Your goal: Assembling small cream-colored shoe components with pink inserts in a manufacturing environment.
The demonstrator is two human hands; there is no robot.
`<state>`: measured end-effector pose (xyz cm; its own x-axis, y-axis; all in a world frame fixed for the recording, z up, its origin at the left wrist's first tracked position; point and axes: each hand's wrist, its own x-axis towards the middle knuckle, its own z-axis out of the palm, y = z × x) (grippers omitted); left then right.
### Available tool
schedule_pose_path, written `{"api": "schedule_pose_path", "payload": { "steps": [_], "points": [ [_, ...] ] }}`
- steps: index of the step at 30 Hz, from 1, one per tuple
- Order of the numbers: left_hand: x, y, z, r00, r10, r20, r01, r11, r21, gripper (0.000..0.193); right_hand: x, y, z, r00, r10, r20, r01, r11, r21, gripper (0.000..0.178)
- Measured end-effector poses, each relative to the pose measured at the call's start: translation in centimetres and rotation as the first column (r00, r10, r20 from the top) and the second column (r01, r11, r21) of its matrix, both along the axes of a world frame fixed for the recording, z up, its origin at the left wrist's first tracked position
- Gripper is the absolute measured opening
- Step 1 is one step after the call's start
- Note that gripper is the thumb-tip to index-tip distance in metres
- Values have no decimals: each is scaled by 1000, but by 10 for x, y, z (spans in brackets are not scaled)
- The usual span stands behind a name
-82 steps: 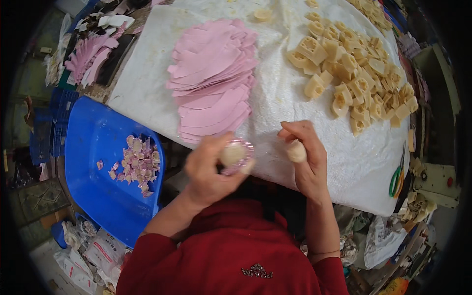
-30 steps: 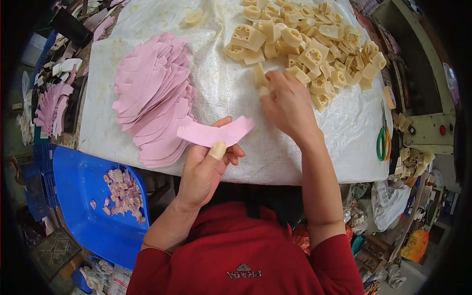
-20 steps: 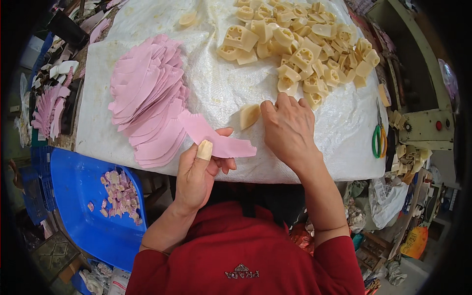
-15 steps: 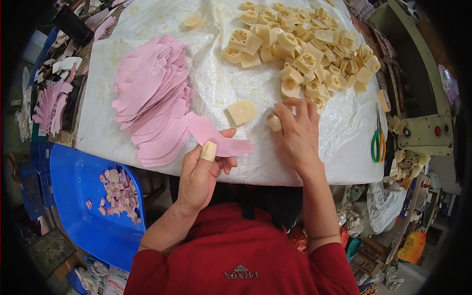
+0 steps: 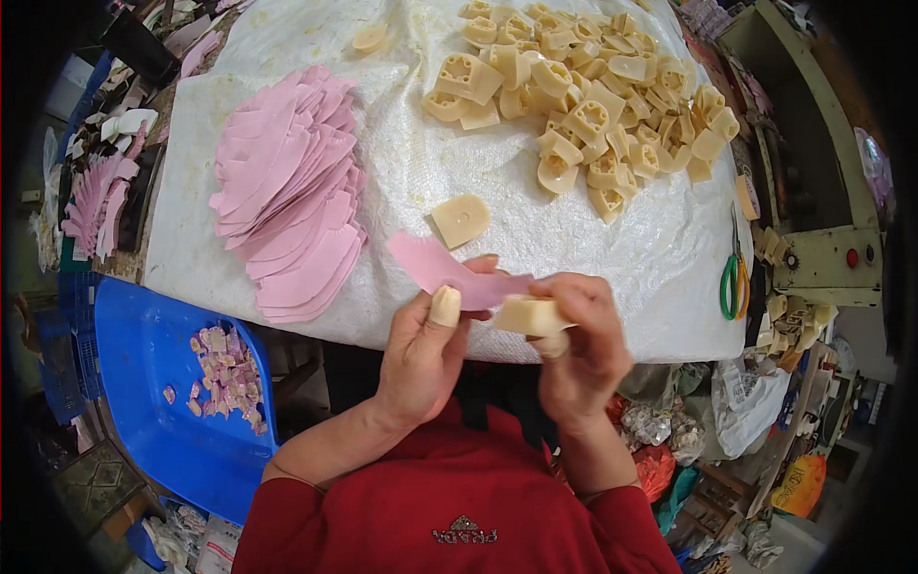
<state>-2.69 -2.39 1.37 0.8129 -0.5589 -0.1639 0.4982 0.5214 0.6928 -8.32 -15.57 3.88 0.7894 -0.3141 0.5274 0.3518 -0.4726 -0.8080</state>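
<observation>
My left hand pinches a curved strip of pink material between thumb and fingers; a pale cover sits on the thumb tip. Close beside it, my right hand grips a cream plastic shoe heel, the fingers around its right end. The heel meets or overlaps the right end of the strip; I cannot tell if they touch. Another cream heel lies alone on the white sheet just beyond. To the left is a fanned stack of pink strips, and at the far right a heap of cream heels.
A white woven sheet covers the table. Scissors with green and orange handles lie at its right edge. Below left, a blue tub holds small pink-wrapped pieces. One flat cream piece lies at the back; a green-grey machine stands right.
My right hand has come from the edge of the heap toward my body, bringing a heel up to the strip. My left hand has moved a little right and nearer, still holding the strip.
</observation>
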Motion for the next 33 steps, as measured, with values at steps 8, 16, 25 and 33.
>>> {"api": "schedule_pose_path", "payload": {
  "steps": [8,16,25,33],
  "points": [
    [-4,4,8,986,-149,-81,135,978,-159,39,10,2,-18,975,-13,221,53,983,-178,45],
    [-4,7,8,985,-172,34,175,970,-171,42,10,1,-18,976,-1,219,45,979,-197,43],
    [-5,11,0,897,-49,439,-48,977,207,39,13,1,-11,974,-118,193,193,878,-438,30],
    [25,22,25,695,-97,712,-265,886,380,24,12,-4,-6,965,-112,238,221,835,-505,29]
  ]
}}
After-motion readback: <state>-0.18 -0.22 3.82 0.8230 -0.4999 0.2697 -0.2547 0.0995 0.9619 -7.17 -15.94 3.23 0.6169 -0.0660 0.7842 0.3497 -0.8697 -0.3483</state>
